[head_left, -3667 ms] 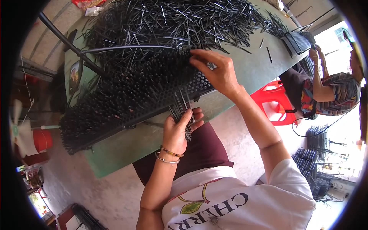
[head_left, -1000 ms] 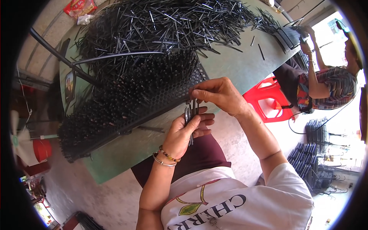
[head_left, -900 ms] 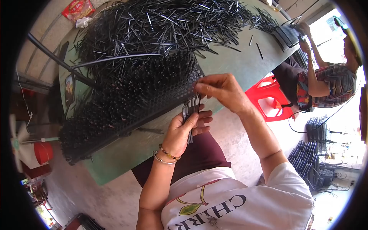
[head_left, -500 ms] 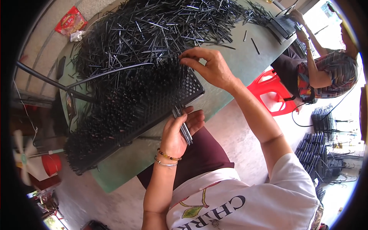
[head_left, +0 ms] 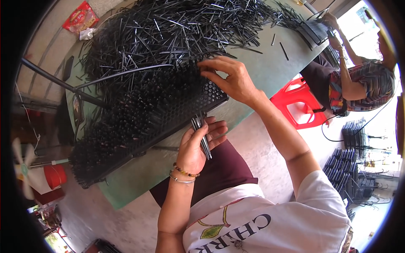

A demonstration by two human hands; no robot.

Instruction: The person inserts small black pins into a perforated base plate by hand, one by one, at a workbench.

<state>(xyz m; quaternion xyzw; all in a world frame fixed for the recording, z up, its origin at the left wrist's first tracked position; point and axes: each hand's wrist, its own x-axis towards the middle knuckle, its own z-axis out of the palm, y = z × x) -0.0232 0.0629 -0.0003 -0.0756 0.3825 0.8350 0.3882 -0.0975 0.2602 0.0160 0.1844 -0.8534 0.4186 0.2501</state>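
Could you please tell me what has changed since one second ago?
The right hand has moved from the sticks in the left hand up to the far side of the board; whether it carries a stick is unclear. The left hand still holds its sticks, and the red stool stays put.

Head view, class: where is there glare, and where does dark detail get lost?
Head view: glare nearly whites out the opening at right; head view: bright glints streak the pile of black sticks; head view: the packed sticks in the dark tray blend together; head view: corners are black.
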